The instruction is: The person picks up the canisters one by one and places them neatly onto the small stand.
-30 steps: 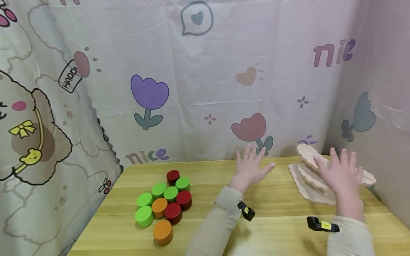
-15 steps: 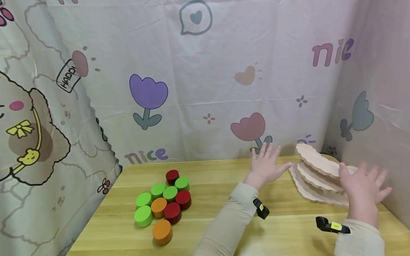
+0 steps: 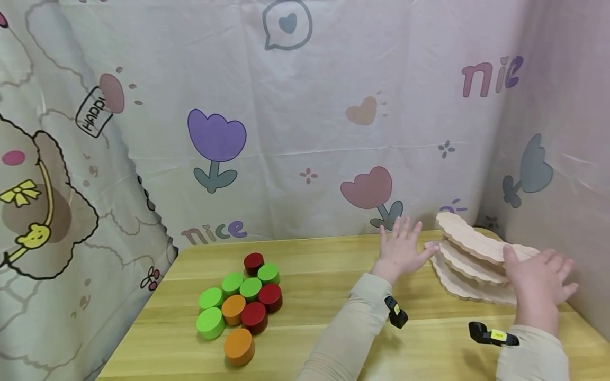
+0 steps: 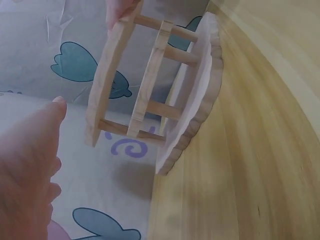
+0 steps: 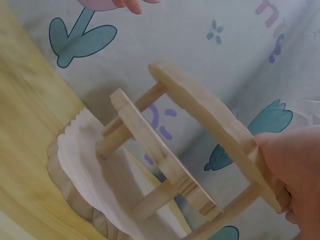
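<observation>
A tiered pale wooden stand [image 3: 476, 264] with scalloped edges and short round posts stands at the right rear of the table. My right hand [image 3: 538, 280] is at the right end of its top board, with fingers spread and thumb right at the edge. That board's end [image 5: 270, 190] overlaps the hand in the right wrist view. To the left of the stand, my left hand [image 3: 400, 253] hovers with spread fingers, holding nothing. Its thumb points toward the stand's left side, and in the left wrist view the left hand [image 4: 27, 160] shows a gap from the boards.
Several green discs [image 3: 210, 323], red discs [image 3: 254, 317] and orange discs [image 3: 239, 346] lie grouped on the left of the wooden table [image 3: 157, 349]. A printed cloth [image 3: 295, 106] hangs behind the table and along both sides.
Both hands have moved right toward the stand; over the last half second the left shifts slightly farther and the right stays about level with the board's end. The discs stay put.
</observation>
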`<action>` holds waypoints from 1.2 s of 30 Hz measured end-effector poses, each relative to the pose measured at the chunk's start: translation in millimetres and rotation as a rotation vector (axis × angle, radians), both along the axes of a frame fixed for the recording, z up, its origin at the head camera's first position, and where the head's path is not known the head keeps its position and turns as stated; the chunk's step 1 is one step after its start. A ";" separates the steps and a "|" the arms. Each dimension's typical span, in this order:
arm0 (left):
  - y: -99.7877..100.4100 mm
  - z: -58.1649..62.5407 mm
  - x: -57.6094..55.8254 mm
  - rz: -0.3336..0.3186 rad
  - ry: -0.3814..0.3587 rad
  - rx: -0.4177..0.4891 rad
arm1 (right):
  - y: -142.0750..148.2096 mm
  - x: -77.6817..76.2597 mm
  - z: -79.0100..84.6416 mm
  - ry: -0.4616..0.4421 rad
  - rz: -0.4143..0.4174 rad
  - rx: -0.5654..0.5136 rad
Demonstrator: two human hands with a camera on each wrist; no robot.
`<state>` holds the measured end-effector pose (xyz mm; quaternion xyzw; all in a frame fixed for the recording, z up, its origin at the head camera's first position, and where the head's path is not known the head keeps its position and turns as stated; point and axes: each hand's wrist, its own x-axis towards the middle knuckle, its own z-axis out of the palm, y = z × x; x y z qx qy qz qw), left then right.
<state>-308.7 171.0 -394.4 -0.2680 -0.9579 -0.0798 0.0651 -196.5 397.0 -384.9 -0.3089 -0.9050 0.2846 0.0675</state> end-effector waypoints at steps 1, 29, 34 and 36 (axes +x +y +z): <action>-0.1 -0.6 -1.1 0.002 0.003 -0.003 | 1.0 -1.6 -0.9 0.006 0.008 0.003; -11.7 -7.6 -9.3 0.023 -0.009 0.012 | -4.7 -24.0 -14.2 0.138 0.309 0.141; -21.9 -11.5 -15.7 0.022 -0.008 0.041 | -13.0 -28.7 -14.3 0.160 0.341 0.143; -26.6 -12.4 -17.6 0.020 -0.012 0.055 | -16.5 -31.0 -14.2 0.170 0.354 0.148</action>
